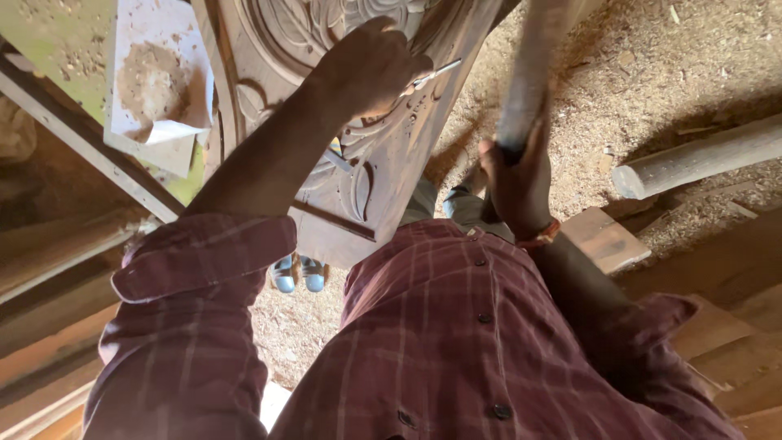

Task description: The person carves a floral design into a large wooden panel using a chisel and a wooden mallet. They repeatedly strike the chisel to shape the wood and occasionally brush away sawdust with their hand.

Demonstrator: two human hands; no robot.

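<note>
My left hand [376,67] is closed around a thin metal chisel [436,73] whose tip rests on a carved wooden panel [371,183] with floral relief. My right hand [515,175] grips the lower end of a thick wooden mallet [528,69], raised and blurred to the right of the panel. Both arms come out of rolled sleeves of a dark red checked shirt [440,334]. A red band sits on my right wrist.
The ground [652,65] is covered with sawdust and chips. A round wooden pole [700,159] lies at right, flat boards [607,240] beside it. A dusty sheet of paper [155,73] lies on a green surface at upper left. Blue sandals [297,273] show below the panel.
</note>
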